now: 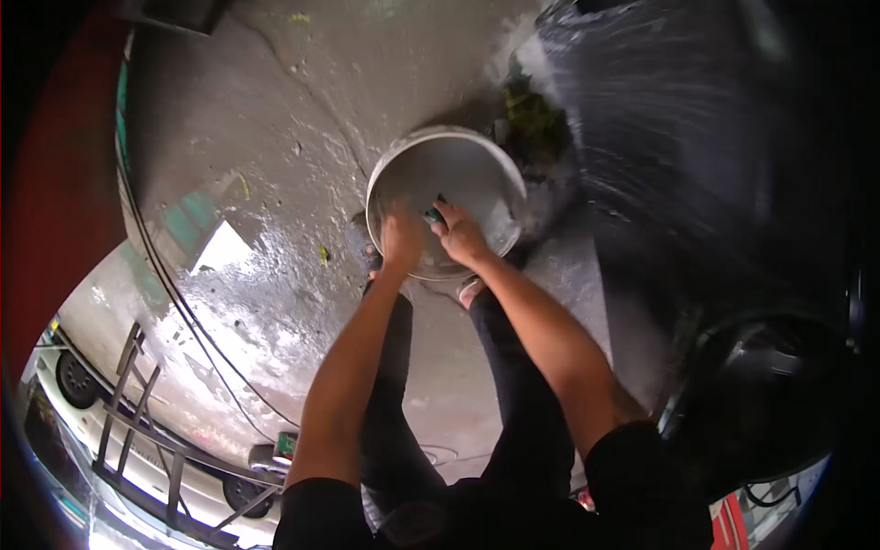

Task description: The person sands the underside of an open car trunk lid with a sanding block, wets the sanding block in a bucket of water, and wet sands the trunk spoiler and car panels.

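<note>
A round, pale bucket (pixel 446 135) stands on the wet floor between my feet, with greyish liquid or a grey bottom visible inside. My right hand (pixel 462 238) reaches over its near rim, fingers closed around a small dark green thing (pixel 433 214) whose kind I cannot make out. Beside it, my left hand (pixel 401 240) is over the bucket's near left part. Motion smears its fingers, so whether it holds anything is hidden.
Green leaves (pixel 534 117) lie beyond the bucket on the right. Dark cables (pixel 158 261) run along the left floor. A large, dark, shiny surface (pixel 697 174) fills the right. A metal frame (pixel 174 486) and a white car (pixel 206 486) are at lower left.
</note>
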Demonstrator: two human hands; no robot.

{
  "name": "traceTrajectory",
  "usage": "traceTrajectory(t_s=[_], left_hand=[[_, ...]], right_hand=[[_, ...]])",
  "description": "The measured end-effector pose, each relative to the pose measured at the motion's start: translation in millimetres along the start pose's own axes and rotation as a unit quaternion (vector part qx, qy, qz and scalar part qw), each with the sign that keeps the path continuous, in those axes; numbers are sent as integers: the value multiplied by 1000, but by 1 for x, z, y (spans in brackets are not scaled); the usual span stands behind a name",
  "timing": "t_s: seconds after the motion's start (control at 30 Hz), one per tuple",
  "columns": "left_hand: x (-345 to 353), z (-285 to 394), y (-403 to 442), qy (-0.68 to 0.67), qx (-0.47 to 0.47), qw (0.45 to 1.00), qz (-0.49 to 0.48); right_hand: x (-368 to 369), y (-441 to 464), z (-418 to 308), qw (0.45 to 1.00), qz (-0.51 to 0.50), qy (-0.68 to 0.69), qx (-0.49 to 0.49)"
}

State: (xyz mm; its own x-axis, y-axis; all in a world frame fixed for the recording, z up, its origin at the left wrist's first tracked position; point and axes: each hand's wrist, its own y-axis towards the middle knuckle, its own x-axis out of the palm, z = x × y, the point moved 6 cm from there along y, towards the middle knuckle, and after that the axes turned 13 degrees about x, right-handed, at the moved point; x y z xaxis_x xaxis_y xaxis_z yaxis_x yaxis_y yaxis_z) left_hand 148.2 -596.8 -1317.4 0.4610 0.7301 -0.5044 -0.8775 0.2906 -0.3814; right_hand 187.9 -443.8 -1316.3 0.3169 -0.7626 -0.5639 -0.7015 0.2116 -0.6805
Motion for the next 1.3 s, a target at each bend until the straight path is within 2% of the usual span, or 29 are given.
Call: traceTrajectory(t_s=[0.03, 0.07, 0.13, 0.17, 0.23, 0.33, 0.37, 0.4, 0.43, 0.47, 0.53, 0.57, 0.63, 0.67, 0.7, 0.73, 0.77, 0.8, 0.83, 0.87, 0.93, 0.97, 1.0, 1.03, 1.07, 1.1, 1.2, 1.27, 1.3], left_hand=[[2, -18, 20, 36, -26, 999, -16], [12, -39, 37, 71, -50, 996, -26], [47, -79, 55, 112, -97, 988, -39], [68, -98, 57, 121, -121, 984, -40], [102, -124, 50, 118, -165, 978, -40], [134, -134, 34, 13, -188, 982, -32], [145, -138, 30, -102, -204, 974, 3], [158, -144, 26, -266, -242, 931, 62], [165, -137, 13, -459, -332, 806, 172], [137, -107, 3, -452, -425, 777, 106], [83, -49, -3, -412, -466, 783, 21], [75, -41, -2, -381, -427, 820, 17], [76, -24, -5, -516, -278, 810, 26], [72, -10, -11, -532, -283, 796, 60], [70, 5, -18, -546, -289, 780, 97], [68, 13, -27, -556, -299, 764, 134], [72, 22, -33, -586, -302, 744, 105], [77, 25, -36, -615, -303, 724, 79], [78, 23, -38, -641, -307, 701, 55], [70, 26, -39, -646, -285, 708, 8], [70, 2, -38, -583, -270, 767, 0], [75, -14, -32, -549, -264, 793, -7], [70, -41, -17, -363, -196, 909, -62], [65, -63, -3, -211, -150, 962, -83], [60, -77, 16, -109, -122, 984, -77], [60, -90, 33, -73, -119, 988, -60], [78, -89, 53, -92, -106, 989, -34], [95, -51, 39, -142, -71, 987, -34], [101, -24, 27, -169, -50, 984, -39]], right_hand=[[17, 15, 13, 997, -30, -75, -6], [34, 38, 29, 971, -56, -217, -79], [37, 76, 60, 945, -223, -232, 54], [41, 94, 76, 933, -253, -243, 78], [52, 123, 100, 938, -229, -241, 94], [76, 131, 105, 979, -105, -132, 115], [79, 121, 100, 988, -61, -59, 127], [84, 108, 94, 989, -25, 35, 142], [90, 88, 88, 978, -4, 139, 157], [105, 62, 90, 956, 14, 240, 171], [26, -30, 9, 933, -16, 337, 123], [33, -49, 11, 902, 10, 419, 106], [35, -76, 11, 847, 57, 524, 75], [28, -83, 7, 829, 80, 550, 65], [3, -87, -7, 857, 83, 507, 52], [-6, -89, -10, 857, 61, 508, 68], [-13, -90, -12, 856, 39, 508, 84], [-11, -74, -4, 826, -10, 550, 123], [-12, -53, 6, 921, 13, 384, 69], [-12, -35, 17, 976, 62, 210, 15], [-20, -4, 15, 998, 26, 36, -35], [-8, 17, 39, 1000, 23, 3, -7], [-14, 29, 42, 1000, -7, 15, 24], [-5, 48, 64, 997, 13, -47, 61], [22, 70, 111, 995, 83, 62, -5], [26, 67, 117, 994, 76, 74, 30], [23, 65, 114, 977, 74, 145, 137], [32, 59, 118, 977, 36, 166, 130], [37, 54, 118, 959, 7, 237, 153]])
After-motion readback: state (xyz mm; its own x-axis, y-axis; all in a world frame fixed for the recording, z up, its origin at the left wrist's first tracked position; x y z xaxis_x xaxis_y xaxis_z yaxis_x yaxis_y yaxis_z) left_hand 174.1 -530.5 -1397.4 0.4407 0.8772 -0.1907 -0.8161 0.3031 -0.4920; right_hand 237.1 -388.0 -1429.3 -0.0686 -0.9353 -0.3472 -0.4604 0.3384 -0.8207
